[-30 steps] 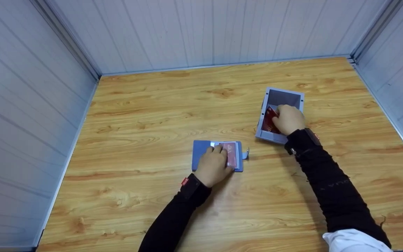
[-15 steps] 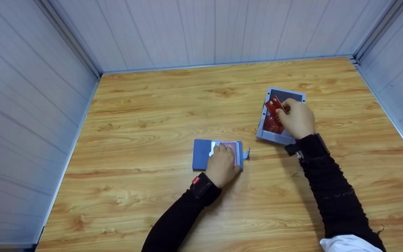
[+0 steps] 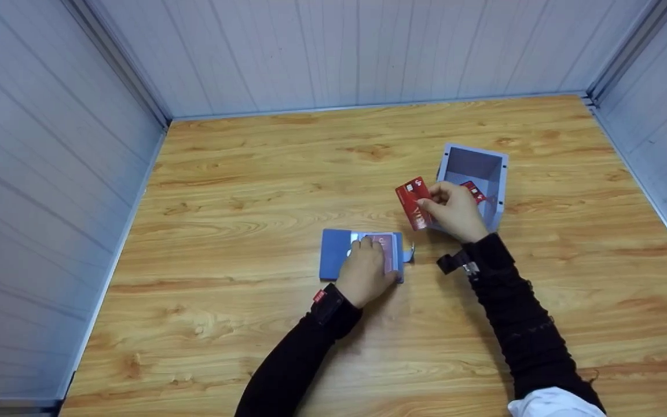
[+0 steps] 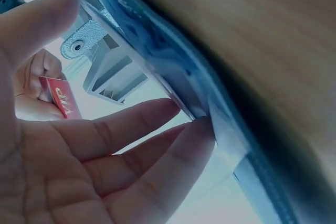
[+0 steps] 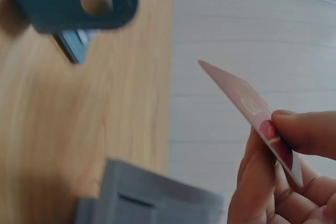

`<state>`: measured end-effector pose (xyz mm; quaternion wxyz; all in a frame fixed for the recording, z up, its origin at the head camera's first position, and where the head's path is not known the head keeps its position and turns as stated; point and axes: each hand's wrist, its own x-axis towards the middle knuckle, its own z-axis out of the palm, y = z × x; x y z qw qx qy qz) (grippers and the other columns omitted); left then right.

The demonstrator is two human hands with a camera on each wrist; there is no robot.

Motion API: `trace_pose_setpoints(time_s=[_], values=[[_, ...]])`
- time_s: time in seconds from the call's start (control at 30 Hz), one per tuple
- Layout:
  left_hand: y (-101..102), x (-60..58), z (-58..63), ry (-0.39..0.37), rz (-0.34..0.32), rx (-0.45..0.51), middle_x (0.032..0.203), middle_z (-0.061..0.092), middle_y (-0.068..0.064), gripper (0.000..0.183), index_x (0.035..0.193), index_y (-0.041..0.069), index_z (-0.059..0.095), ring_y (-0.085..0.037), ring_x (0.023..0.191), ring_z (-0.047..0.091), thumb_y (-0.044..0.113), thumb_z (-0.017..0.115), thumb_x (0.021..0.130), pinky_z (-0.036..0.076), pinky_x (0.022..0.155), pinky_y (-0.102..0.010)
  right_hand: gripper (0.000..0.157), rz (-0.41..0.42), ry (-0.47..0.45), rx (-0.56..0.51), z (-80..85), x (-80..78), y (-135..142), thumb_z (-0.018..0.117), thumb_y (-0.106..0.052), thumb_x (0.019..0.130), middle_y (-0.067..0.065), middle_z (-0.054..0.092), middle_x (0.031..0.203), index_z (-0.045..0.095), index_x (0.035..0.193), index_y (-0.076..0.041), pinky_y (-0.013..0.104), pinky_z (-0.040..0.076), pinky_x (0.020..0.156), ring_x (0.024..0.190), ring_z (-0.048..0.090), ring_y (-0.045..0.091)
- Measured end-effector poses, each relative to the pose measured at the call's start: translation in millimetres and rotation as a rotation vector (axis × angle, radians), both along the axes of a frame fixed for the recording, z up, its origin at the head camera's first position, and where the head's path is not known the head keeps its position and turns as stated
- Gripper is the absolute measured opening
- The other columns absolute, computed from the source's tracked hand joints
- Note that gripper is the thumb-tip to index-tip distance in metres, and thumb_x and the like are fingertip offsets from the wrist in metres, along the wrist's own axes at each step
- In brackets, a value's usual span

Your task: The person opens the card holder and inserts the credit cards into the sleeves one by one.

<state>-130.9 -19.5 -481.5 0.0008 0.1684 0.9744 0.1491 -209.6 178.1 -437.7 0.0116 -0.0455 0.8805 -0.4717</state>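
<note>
A blue card holder (image 3: 334, 255) lies unfolded on the table, a reddish card (image 3: 389, 248) in its clear sleeve. My left hand (image 3: 361, 275) holds the sleeve pages, thumb at the near right corner and fingertips at the far edge. In the left wrist view, two fingertips (image 4: 202, 127) meet the page edges. Between thumb and fingers my right hand (image 3: 460, 213) pinches a red VIP card (image 3: 412, 200), held tilted just left of a grey box (image 3: 501, 194). Another red card (image 3: 472, 190) lies inside that box, partly hidden by the right hand.
A short snap strap (image 3: 409, 253) sticks out from the holder's right side. The wooden table (image 3: 241, 191) is bounded by a white panelled wall (image 3: 322, 52) at the back and by side walls at left and right.
My right hand has lifted the red card out of the grey box and brought it leftward, toward the card holder. My left hand stays on the holder after a slight shift right.
</note>
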Motion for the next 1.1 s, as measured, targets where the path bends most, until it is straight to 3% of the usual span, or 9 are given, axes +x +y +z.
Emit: trace_pose_setpoints(time_s=[0.3,0.47,0.53,0.67,0.77,0.87,1.0,1.1], values=[[-1,-2.1,0.9,-0.035,-0.016,0.030,0.105,0.065,-0.020,0.051,0.107,-0.007,0.064,-0.033,0.097,0.058,0.037,0.071,0.082,0.050,0.087,-0.041,0.016,0.045,-0.027,-0.007,-12.1,2.7,-7,0.063,-0.013,0.094,0.016,0.070,0.090,0.068,0.096,0.003,0.022,0.042,0.071,0.077,0.055,0.012],[-2,-1.0,2.3,0.028,-0.031,0.067,0.093,0.068,-0.016,0.042,0.100,-0.006,0.064,-0.029,0.082,0.063,0.032,0.070,0.082,0.053,0.075,-0.038,0.017,0.042,-0.043,0.003,-13.4,3.5,-8,0.062,-0.013,0.094,0.016,0.070,0.093,0.069,0.098,0.003,0.025,0.041,0.076,0.082,0.054,0.015],[-4,-0.5,3.7,0.039,-0.027,0.108,0.089,0.069,-0.016,0.046,0.106,-0.009,0.063,-0.028,0.075,0.065,0.029,0.071,0.081,0.055,0.069,-0.035,0.018,0.040,-0.034,0.010,-13.2,4.0,-9,0.062,-0.013,0.094,0.016,0.070,0.094,0.069,0.098,0.003,0.024,0.041,0.076,0.083,0.054,0.015],[-9,-0.7,9.5,-0.058,0.005,0.235,0.073,0.064,-0.006,0.073,0.132,-0.020,0.044,-0.016,0.057,0.058,0.025,0.070,0.082,0.048,0.049,-0.025,0.020,0.031,-0.018,0.007,-11.6,5.9,-9,0.061,-0.014,0.095,0.014,0.069,0.093,0.070,0.099,0.003,0.022,0.041,0.073,0.081,0.053,0.015],[-15,-1.5,14.4,-0.167,0.045,0.326,0.060,0.051,0.004,0.081,0.142,-0.019,0.030,-0.009,0.047,0.045,0.022,0.066,0.083,0.035,0.041,-0.021,0.022,0.027,-0.032,-0.011,-9.4,7.0,-9,0.058,-0.014,0.096,0.015,0.070,0.095,0.070,0.102,0.004,0.021,0.041,0.073,0.083,0.053,0.015],[-22,-2.8,18.2,-0.213,0.079,0.388,0.062,0.050,0.004,0.066,0.137,-0.016,0.042,-0.007,0.047,0.044,0.019,0.062,0.084,0.034,0.040,-0.020,0.024,0.030,-0.057,-0.032,-7.1,8.0,-10,0.056,-0.013,0.096,0.018,0.070,0.101,0.070,0.106,0.004,0.020,0.043,0.074,0.086,0.055,0.013],[-32,-6.9,22.0,-0.194,0.115,0.418,0.077,0.064,-0.009,0.047,0.124,-0.013,0.056,-0.011,0.055,0.052,0.014,0.058,0.086,0.041,0.044,-0.021,0.023,0.039,-0.087,-0.079,-5.8,10.1,-14,0.057,-0.013,0.096,0.017,0.070,0.100,0.068,0.106,0.005,0.017,0.047,0.070,0.081,0.059,0.009],[-42,-11.9,22.1,-0.200,0.138,0.433,0.085,0.068,-0.014,0.044,0.123,-0.012,0.058,-0.014,0.062,0.056,0.012,0.057,0.086,0.045,0.050,-0.024,0.021,0.067,-0.123,-0.150,-6.9,12.3,-19,0.058,-0.011,0.095,0.013,0.071,0.093,0.065,0.106,0.006,0.017,0.049,0.064,0.073,0.062,0.005]])
